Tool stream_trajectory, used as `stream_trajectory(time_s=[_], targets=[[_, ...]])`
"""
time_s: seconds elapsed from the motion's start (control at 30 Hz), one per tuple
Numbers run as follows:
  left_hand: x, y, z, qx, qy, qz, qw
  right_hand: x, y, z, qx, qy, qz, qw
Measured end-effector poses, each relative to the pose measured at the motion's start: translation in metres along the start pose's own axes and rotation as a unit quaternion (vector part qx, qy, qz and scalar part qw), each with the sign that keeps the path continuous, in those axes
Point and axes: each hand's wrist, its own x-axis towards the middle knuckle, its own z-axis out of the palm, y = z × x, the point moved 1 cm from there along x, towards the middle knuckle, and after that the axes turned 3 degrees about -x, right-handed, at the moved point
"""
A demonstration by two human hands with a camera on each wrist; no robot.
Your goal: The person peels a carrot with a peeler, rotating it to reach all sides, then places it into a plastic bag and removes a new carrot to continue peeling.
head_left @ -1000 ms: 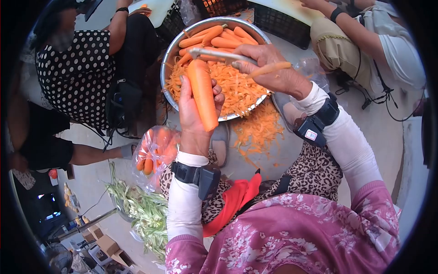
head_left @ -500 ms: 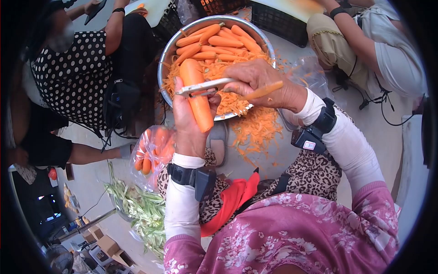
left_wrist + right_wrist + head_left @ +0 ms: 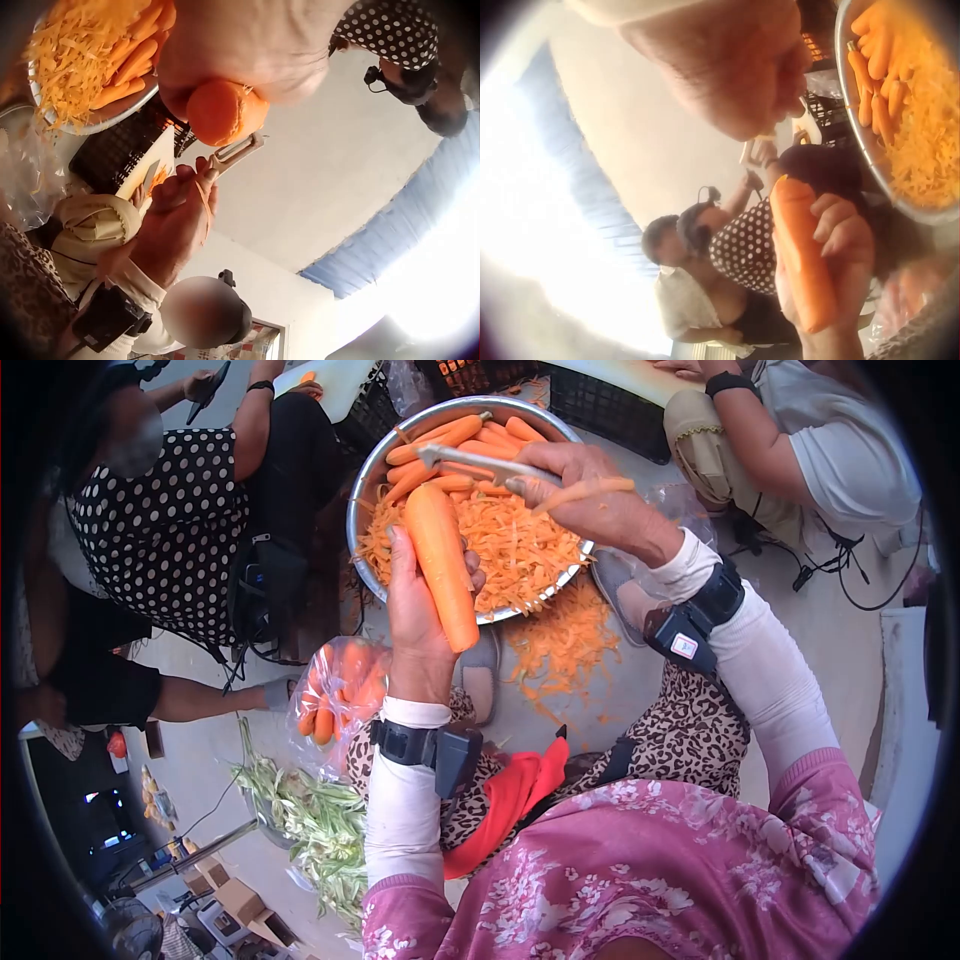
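Note:
My left hand (image 3: 412,622) grips a thick peeled carrot (image 3: 440,565), tilted with its lower end towards me. In my right hand (image 3: 625,520) is a peeler (image 3: 482,464), held by its handle, its head just above the carrot's upper end. An orange strip (image 3: 592,491) lies across the right hand. The left wrist view has the carrot's cut end (image 3: 219,114) close up, with the peeler (image 3: 238,154) beyond it. Fingers of the left hand (image 3: 847,247) curl round the carrot in the right wrist view.
Beneath the hands stands a metal basin (image 3: 353,525) with whole carrots (image 3: 460,432) and a heap of peelings (image 3: 520,545). More peelings (image 3: 565,650) lie on the floor. A bag of carrots (image 3: 340,690) and green stalks (image 3: 310,810) are at left. People sit on both sides.
The peeler went from the carrot's upper end down to its middle, then back up above the upper end. The left hand keeps its grip on the carrot.

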Motion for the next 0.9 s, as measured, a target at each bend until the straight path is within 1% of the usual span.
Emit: stream_trajectory(time_s=[0.07,0.1,0.17,0.23,0.33,0.37,0.4,0.43,0.47,0.5,0.53,0.6,0.63,0.67,0.73,0.77,0.8,0.83,0.87,0.9], targets=[[0.0,0.001,-0.003,-0.009,0.016,0.009,1.0,-0.013,-0.018,0.004,0.118,-0.084,-0.05,0.988],[0.0,0.002,-0.004,-0.018,0.025,0.005,1.0,-0.02,-0.024,0.005,0.118,-0.084,-0.05,0.988],[-0.001,0.002,-0.003,-0.026,0.034,0.0,0.999,-0.032,-0.033,0.006,0.169,-0.126,-0.14,0.967],[-0.002,0.001,-0.001,-0.053,0.054,-0.004,0.997,-0.037,-0.036,0.007,0.164,-0.128,-0.137,0.968],[-0.005,0.0,0.006,-0.035,0.049,-0.001,0.998,-0.038,-0.028,0.011,0.137,-0.122,-0.142,0.973],[-0.004,0.001,0.008,-0.045,0.081,-0.008,0.996,-0.036,-0.025,0.013,0.108,-0.09,-0.148,0.979],[-0.003,0.0,0.005,-0.045,0.08,-0.01,0.996,-0.033,-0.023,0.012,0.079,-0.059,-0.155,0.983],[-0.001,-0.001,0.001,-0.058,0.02,-0.03,0.998,-0.029,-0.022,0.011,0.078,-0.058,-0.153,0.983],[0.0,-0.002,0.0,-0.069,-0.04,-0.049,0.996,-0.025,-0.02,0.009,0.045,-0.037,-0.114,0.992],[-0.002,-0.002,0.002,-0.051,-0.028,-0.064,0.996,-0.021,-0.017,0.007,0.012,-0.016,-0.074,0.997],[-0.003,-0.004,0.001,-0.05,-0.03,-0.065,0.996,-0.016,-0.011,0.005,0.011,-0.013,-0.073,0.997],[-0.004,-0.005,0.002,-0.013,-0.105,-0.086,0.991,-0.006,0.007,0.005,-0.102,-0.028,-0.018,0.994],[-0.005,-0.005,0.004,-0.01,-0.106,-0.087,0.99,-0.003,0.014,0.006,-0.13,-0.064,0.027,0.989],[-0.006,-0.005,0.007,-0.012,-0.112,-0.087,0.99,-0.004,0.019,0.008,-0.129,-0.06,0.03,0.989],[-0.008,-0.004,0.011,-0.018,-0.116,-0.08,0.99,-0.002,0.02,0.009,-0.093,-0.038,0.093,0.991],[-0.008,-0.003,0.013,-0.026,-0.096,-0.067,0.993,-0.001,0.019,0.009,-0.093,-0.042,0.088,0.991],[-0.007,-0.001,0.013,-0.032,-0.076,-0.054,0.995,-0.001,0.014,0.005,-0.05,-0.025,0.074,0.996],[-0.006,0.0,0.012,-0.032,-0.075,-0.051,0.995,-0.002,0.008,0.003,-0.006,-0.006,0.06,0.998],[-0.006,0.001,0.01,-0.055,-0.068,-0.048,0.995,-0.004,0.004,0.003,-0.005,-0.007,0.059,0.998],[-0.005,0.002,0.009,-0.079,-0.06,-0.046,0.994,-0.007,-0.002,0.005,0.046,-0.004,0.034,0.998]])
